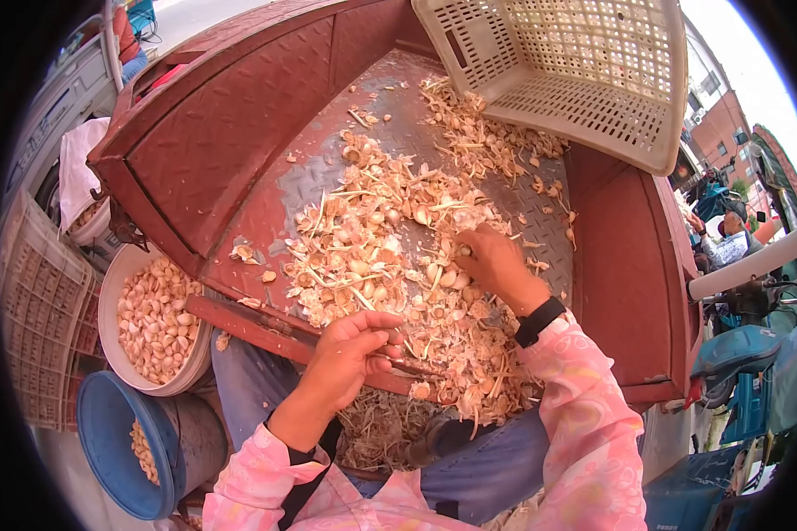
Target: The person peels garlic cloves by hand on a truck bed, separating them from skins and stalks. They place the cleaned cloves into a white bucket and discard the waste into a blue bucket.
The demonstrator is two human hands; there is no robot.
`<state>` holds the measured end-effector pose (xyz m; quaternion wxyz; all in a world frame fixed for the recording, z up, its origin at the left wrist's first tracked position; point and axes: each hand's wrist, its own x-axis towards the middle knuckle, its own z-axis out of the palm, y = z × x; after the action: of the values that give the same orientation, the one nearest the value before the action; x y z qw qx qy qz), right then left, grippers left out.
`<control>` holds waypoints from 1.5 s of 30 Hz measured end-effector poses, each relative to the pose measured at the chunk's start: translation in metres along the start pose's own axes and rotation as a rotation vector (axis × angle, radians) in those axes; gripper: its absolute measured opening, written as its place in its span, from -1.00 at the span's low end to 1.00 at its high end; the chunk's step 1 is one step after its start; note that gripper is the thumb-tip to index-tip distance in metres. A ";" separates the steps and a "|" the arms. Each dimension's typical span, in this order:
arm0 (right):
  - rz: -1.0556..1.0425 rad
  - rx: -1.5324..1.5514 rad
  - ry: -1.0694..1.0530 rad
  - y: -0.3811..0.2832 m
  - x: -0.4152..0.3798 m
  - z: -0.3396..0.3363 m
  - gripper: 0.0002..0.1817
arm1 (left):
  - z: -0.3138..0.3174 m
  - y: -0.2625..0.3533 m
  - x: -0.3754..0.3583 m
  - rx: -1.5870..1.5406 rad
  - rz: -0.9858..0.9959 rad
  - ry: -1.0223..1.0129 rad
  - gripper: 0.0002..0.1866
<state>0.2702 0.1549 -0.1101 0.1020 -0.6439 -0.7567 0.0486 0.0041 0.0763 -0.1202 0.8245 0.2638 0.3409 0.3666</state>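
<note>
A loose heap of garlic cloves, papery skins and dry stalks [363,226] lies spread over the metal bed of a red cart. My right hand [494,264] is down at the heap's right part, fingers bent and close together among the cloves. What its fingertips hold, if anything, is hidden. Nearer to me, my left hand [352,347] hovers over the front edge of the bed, its fingers curled in toward the thumb. Anything between those fingers is too small to make out. Pale bare garlic cloves [449,278] show just beside my right hand.
A cream plastic crate [584,119] leans tilted at the bed's far right. Left of the cart stand a white bucket [115,341] full of cloves and a blue bucket [106,451] with a few. Red side walls [230,115] border the bed. Skins and stalks cover the ground between my legs.
</note>
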 end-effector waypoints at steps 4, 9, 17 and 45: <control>-0.107 -0.101 -0.067 -0.009 0.006 0.004 -0.62 | -0.004 0.004 0.003 -0.018 0.011 -0.057 -0.80; -0.167 -0.019 -0.076 0.002 0.009 0.008 -0.68 | 0.006 0.000 0.009 -0.018 -0.032 -0.116 -0.80; -0.047 0.622 -0.015 -0.027 -0.029 -0.003 -0.78 | 0.024 -0.009 0.028 -0.216 -0.061 -0.087 -0.72; 0.231 1.252 -0.457 -0.043 -0.028 -0.010 -0.90 | 0.011 -0.007 0.019 -0.077 -0.016 -0.075 -0.66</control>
<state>0.2349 0.1191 -0.0942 0.2874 -0.5137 -0.5147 0.6234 0.0251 0.0851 -0.1253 0.8491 0.2429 0.2976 0.3626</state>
